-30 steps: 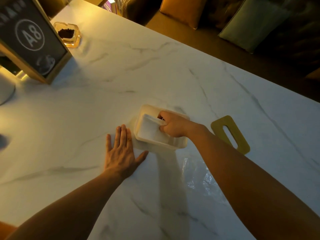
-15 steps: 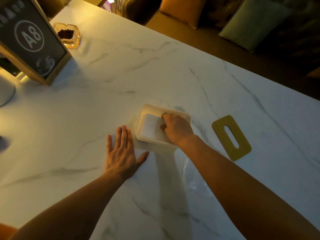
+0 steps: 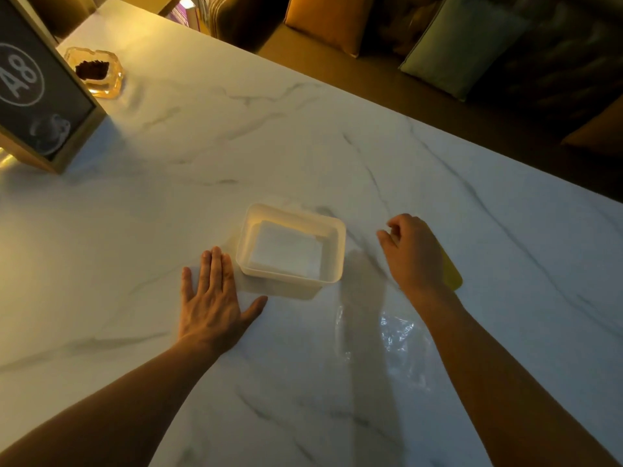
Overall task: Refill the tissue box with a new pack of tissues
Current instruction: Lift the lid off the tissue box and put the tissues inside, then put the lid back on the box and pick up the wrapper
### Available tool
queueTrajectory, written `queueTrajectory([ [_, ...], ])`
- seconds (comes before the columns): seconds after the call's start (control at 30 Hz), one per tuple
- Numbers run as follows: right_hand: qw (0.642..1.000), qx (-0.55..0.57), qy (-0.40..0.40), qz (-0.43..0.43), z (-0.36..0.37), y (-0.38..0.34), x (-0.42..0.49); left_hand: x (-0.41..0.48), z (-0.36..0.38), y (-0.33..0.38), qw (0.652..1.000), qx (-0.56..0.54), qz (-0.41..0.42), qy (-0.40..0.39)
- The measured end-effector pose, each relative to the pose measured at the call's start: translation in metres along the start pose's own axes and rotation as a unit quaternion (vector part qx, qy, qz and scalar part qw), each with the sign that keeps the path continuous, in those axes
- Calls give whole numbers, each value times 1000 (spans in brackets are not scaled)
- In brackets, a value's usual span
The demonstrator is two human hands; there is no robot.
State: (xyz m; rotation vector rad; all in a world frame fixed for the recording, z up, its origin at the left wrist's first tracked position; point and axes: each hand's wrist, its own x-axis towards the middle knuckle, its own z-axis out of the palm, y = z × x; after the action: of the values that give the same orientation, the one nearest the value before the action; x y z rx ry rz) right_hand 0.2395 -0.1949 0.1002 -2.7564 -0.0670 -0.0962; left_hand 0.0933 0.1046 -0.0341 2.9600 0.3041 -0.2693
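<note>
A white open tissue box (image 3: 338, 251) sits at the middle of the marble table, with a flat stack of white tissues (image 3: 286, 252) lying inside it. My left hand (image 3: 212, 298) rests flat on the table, fingers spread, just left of the box's near corner. Right of the box hovers my right hand (image 3: 411, 254), fingers loosely curled and holding nothing. It covers most of the yellow slotted lid (image 3: 453, 278), of which only one edge shows. A crumpled clear plastic wrapper (image 3: 397, 335) lies on the table below the box, between my arms.
A framed table sign marked A8 (image 3: 37, 92) stands at the far left, with a glass ashtray (image 3: 97, 72) behind it. The table's far edge (image 3: 438, 126) runs diagonally, and beyond it is a sofa with orange and green cushions (image 3: 458, 42).
My right hand pushed the tissues down into the box, then lifted out and moved right over the yellow lid. My left hand stayed flat on the table.
</note>
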Motion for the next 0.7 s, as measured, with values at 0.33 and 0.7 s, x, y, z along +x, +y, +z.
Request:
queueTrajectory([
  [0.33, 962, -133, -161, 178, 17, 99, -21, 0, -2, 1, 1000, 7, -4, -9],
  [0.7, 978, -102, -144, 113, 16, 93, -16, 0, -3, 0, 1000, -5, -3, -16],
])
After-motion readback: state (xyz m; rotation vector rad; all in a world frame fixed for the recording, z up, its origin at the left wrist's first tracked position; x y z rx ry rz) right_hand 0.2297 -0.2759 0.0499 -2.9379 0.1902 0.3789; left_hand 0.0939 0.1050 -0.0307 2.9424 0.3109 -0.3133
